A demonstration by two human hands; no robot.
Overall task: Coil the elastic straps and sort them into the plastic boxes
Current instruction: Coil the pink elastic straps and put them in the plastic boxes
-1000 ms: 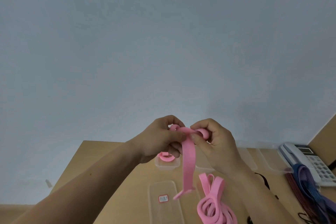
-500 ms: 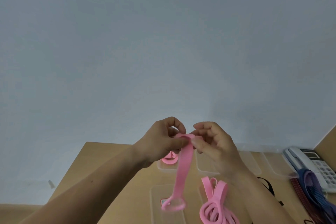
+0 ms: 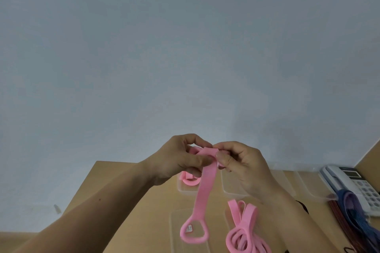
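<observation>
Above a tan desk point(image 3: 127, 201) against a bare grey-blue wall point(image 3: 185, 47), the left hand point(image 3: 181, 158) and right hand point(image 3: 242, 162) each keep a pinching grip on the pink strap point(image 3: 205, 187), dangling over a clear lid point(image 3: 178, 232) whose small label point(image 3: 189, 228) is unreadable.

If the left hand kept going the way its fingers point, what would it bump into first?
Probably the right hand. The left hand points rightward along the pink elastic strap both are pinching, and their fingertips nearly touch already, though depth is hard to judge.
</observation>
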